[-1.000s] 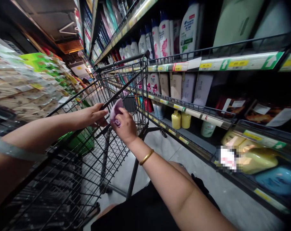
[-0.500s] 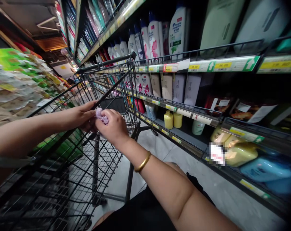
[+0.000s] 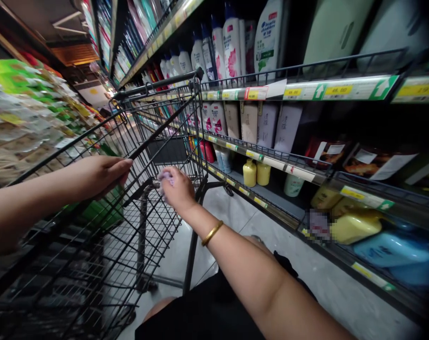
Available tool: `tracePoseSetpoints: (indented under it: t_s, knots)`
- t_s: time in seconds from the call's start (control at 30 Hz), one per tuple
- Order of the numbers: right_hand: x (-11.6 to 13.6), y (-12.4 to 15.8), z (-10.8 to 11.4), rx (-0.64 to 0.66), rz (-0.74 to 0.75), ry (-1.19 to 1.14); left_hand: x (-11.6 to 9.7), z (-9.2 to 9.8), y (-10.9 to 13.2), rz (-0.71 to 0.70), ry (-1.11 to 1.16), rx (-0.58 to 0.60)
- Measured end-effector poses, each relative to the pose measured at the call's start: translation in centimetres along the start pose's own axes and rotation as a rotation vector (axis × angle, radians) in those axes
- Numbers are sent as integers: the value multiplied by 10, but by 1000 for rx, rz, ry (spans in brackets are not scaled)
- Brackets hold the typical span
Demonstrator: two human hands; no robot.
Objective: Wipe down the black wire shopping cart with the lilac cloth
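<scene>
A crumpled, bumpy lilac cloth (image 3: 166, 178) is in my right hand (image 3: 180, 190), whose fingers are wrapped round it. This hand hovers over the wire shopping cart (image 3: 154, 134), near its far right side. My left hand (image 3: 99, 175) is farther left, above the cart's wire frame and apart from the cloth. Its thumb lies along the pressed-together fingers. The inside of the left hand is turned away, so anything in it is hidden.
Shelves on the right carry shampoo bottles (image 3: 232, 49), yellow pump bottles (image 3: 250, 173) and a blue bottle (image 3: 391, 250) lying low. Stacked packets (image 3: 26, 127) stand to the left. A grey tiled floor (image 3: 241, 210) runs between the cart and the shelves.
My hands have moved apart. The right hand has gone right and slightly down with the lilac cloth, and my left hand has let go of it and drawn back left.
</scene>
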State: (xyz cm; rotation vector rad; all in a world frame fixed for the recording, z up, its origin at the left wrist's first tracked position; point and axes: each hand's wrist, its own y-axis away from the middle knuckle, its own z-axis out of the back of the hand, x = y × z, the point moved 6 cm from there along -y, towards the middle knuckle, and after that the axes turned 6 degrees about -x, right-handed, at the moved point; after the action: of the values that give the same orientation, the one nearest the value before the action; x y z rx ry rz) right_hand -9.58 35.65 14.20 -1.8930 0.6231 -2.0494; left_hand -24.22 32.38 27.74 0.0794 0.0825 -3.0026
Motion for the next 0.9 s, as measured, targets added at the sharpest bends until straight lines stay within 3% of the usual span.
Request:
tracePoseSetpoints:
  t_s: [0.07, 0.2, 0.27, 0.43, 0.5, 0.63, 0.7, 0.8, 0.9]
  knots:
    - [1, 2, 0, 1, -42, -22, -4, -4, 3, 29, -34, 30]
    - [41, 6, 2, -17, 267, -187, -13, -1, 3, -6, -50, -40]
    - [45, 8, 2, -17, 338, -192, -17, 1, 2, -39, -102, -73]
    - [4, 9, 1, -91, -61, -92, -24, -1, 1, -43, -240, -60]
    - [16, 14, -1, -107, -1, -158, -29, -1, -1, -59, -260, -77]
    - [45, 20, -2, -105, 298, -187, -38, 0, -4, -104, -231, -83]
    - [32, 15, -2, -104, 263, -114, -37, -1, -2, -92, -200, -26]
    - [0, 7, 0, -77, 72, -11, -28, -5, 6, -19, -135, 123]
    - [-5, 6, -2, -67, -36, -43, -22, -8, 11, 39, -17, 149]
